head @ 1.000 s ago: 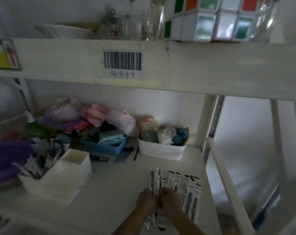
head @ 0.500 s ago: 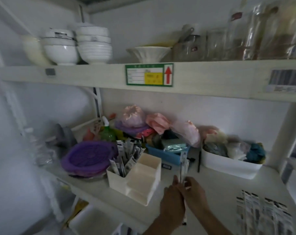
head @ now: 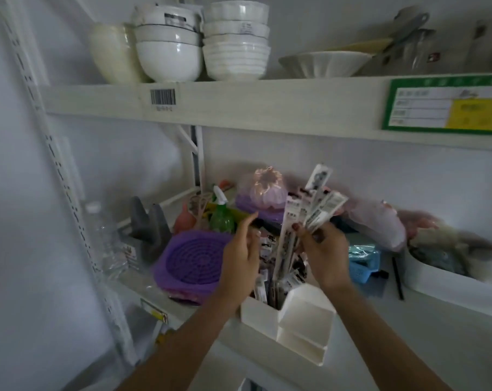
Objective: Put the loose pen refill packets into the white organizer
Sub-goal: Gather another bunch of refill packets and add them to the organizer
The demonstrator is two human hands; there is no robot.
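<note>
My right hand point(head: 325, 256) grips a fan of pen refill packets point(head: 313, 210) above the white organizer point(head: 289, 320); print too blurred to read. My left hand point(head: 240, 258) is open, empty, beside packets already standing in the organizer.

Bare forearms, no sleeves, dark polish on right grip point(head: 325, 249) nails

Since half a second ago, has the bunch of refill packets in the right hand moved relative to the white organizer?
Yes. The refill packets in the right hand went from beside the white organizer, at its right, to directly above its rear compartment.
</note>
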